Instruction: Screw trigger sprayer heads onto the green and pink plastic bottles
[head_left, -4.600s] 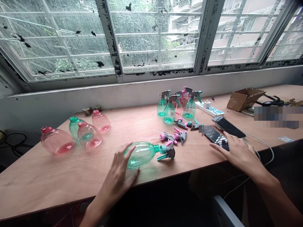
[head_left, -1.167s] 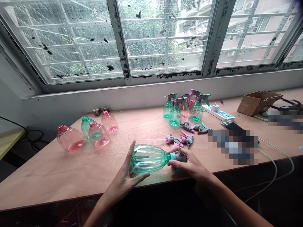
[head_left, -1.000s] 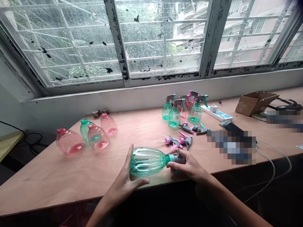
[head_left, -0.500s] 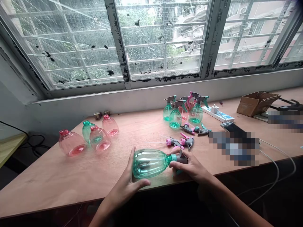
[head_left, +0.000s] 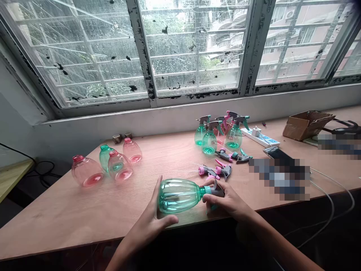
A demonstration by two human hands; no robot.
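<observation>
A clear green spray bottle (head_left: 179, 195) lies on its side near the front edge of the wooden table (head_left: 56, 214). My left hand (head_left: 152, 224) cups its base, thumb and fingers wrapped round the wide end. My right hand (head_left: 225, 199) is closed round the grey and teal spray head (head_left: 216, 189) at the bottle's neck. Loose pink and grey spray heads (head_left: 216, 171) lie just behind my right hand.
Several capless pink and green bottles (head_left: 108, 165) stand at the left. Assembled spray bottles (head_left: 218, 133) cluster at the back, with more loose heads (head_left: 232, 155) in front. A power strip (head_left: 261, 137), a cardboard box (head_left: 307, 124) and white cables (head_left: 329, 180) lie at the right.
My right hand left the phone at the right and came to grip the spray head. The left hand shifted round the bottle's base; over the last second both hands hold almost still.
</observation>
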